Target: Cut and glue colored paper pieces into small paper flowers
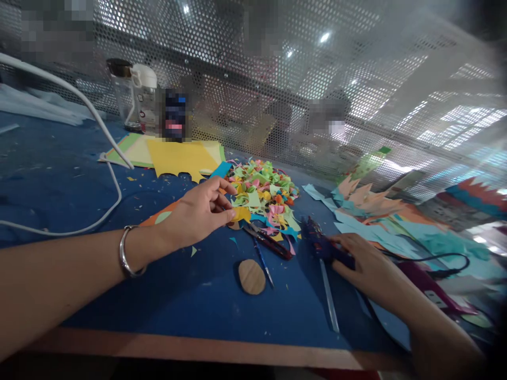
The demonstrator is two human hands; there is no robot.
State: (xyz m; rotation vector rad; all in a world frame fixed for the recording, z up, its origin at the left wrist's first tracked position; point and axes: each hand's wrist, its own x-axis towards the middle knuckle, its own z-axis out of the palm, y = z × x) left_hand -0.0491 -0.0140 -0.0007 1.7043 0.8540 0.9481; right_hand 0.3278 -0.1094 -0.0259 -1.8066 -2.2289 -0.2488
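My left hand (pixel 198 212) reaches forward over the blue table cover (pixel 59 179), with a silver bangle (pixel 127 252) on its wrist. Its fingertips pinch a small yellow paper piece (pixel 241 213) at the near edge of a heap of coloured paper scraps (pixel 264 195). My right hand (pixel 366 262) lies on the table at the right, fingers curled over a dark blue glue gun (pixel 320 241) whose clear glue stick (pixel 329 296) points toward me. Scissors (pixel 267 243) lie between the hands. A brown oval card disc (pixel 251 276) lies in front of them.
Yellow and green paper sheets (pixel 178 156) lie at the back left, by a clear jar and a white bottle (pixel 143 97). A white cable (pixel 101 158) loops across the left. Cut teal and orange paper strips (pixel 380 216) pile at the right. A perforated metal screen (pixel 277 79) closes the far side.
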